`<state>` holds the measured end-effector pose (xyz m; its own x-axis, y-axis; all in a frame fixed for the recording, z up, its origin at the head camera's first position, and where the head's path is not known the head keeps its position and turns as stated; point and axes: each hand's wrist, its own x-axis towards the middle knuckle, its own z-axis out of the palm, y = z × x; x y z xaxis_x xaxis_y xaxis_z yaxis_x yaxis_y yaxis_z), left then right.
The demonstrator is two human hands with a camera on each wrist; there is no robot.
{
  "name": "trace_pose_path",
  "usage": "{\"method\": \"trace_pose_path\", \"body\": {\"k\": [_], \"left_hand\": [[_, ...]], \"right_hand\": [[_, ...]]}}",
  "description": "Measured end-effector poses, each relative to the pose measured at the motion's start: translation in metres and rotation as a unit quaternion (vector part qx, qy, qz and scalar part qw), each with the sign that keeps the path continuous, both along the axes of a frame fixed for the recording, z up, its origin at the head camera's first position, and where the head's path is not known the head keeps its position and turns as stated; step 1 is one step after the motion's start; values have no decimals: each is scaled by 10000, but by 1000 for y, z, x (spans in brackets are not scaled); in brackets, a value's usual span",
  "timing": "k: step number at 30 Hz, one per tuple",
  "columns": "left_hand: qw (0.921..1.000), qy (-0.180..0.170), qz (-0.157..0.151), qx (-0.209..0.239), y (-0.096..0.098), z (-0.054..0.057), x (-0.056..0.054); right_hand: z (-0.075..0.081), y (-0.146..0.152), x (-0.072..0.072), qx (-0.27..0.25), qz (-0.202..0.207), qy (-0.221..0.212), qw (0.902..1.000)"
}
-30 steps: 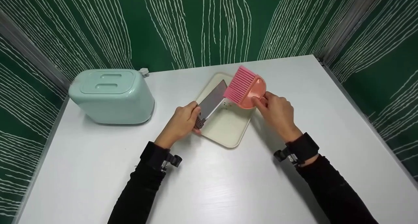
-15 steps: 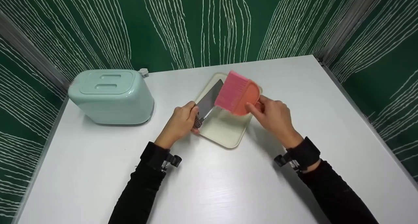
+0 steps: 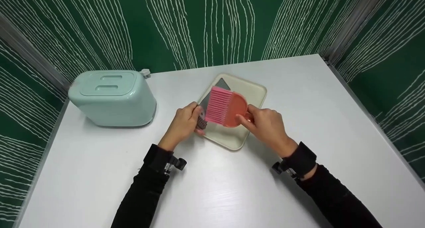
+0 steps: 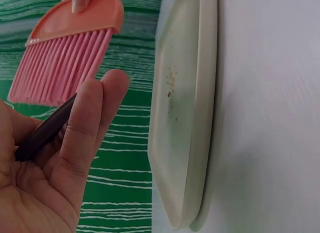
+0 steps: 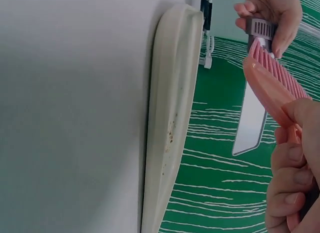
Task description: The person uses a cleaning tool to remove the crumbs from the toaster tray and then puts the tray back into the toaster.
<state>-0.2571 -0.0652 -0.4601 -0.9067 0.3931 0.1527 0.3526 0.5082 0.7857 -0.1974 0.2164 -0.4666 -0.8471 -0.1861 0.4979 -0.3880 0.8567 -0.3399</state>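
Note:
In the head view, my left hand [image 3: 184, 123] grips the slotted end of a crumb tray [image 5: 250, 125], a flat metal plate that tilts up over a shallow cream tray [image 3: 230, 140]. My right hand [image 3: 267, 126] holds a small brush [image 3: 227, 108] by its orange handle, thumb on the rounded orange back. The brush's pink bristles overlap the metal plate close to my left fingers, hiding much of it. Brown crumbs [image 4: 171, 85] lie in the cream tray, as both wrist views show.
A mint-green toaster [image 3: 113, 98] stands at the left of the white table [image 3: 212, 194]. Behind it sits a small white plug-like piece [image 3: 145, 72]. A green wall with white streaks [image 3: 229, 28] borders the table's back edge.
My right hand has moved the brush left and toward me, down along the metal plate to near my left hand. The left hand stays in place with the crumb tray.

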Motion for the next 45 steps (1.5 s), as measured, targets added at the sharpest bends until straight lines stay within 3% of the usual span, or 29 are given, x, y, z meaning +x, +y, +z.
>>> {"method": "trace_pose_path", "body": {"k": [9, 12, 16, 20, 24, 28, 32, 35, 45], "left_hand": [[9996, -269, -79, 54, 3, 3, 4], [9995, -307, -88, 34, 4, 3, 4], [9999, -84, 23, -132, 5, 1, 3], [9994, 108, 158, -300, 7, 3, 3], [9992, 203, 163, -295, 7, 4, 4], [9994, 232, 99, -233, 6, 3, 4], [9995, -286, -101, 120, 5, 3, 5], [9983, -477, -197, 265, 4, 4, 6], [9995, -145, -296, -12, 5, 10, 12]], "right_hand": [[1, 18, -9, 137, -649, 396, 9970], [1, 17, -6, 93, -525, 400, 9978], [-1, 3, 3, 138, -70, 406, 9991], [-6, -10, 8, 419, 218, 675, 9966], [-11, -9, 3, 612, 3, 1022, 9929], [-13, 0, -6, 708, -289, 1093, 9911], [-15, 9, -14, 709, -579, 1014, 9906], [-17, 13, -19, 714, -733, 916, 9905], [-16, 29, -29, 732, -1213, 881, 9860]]}}
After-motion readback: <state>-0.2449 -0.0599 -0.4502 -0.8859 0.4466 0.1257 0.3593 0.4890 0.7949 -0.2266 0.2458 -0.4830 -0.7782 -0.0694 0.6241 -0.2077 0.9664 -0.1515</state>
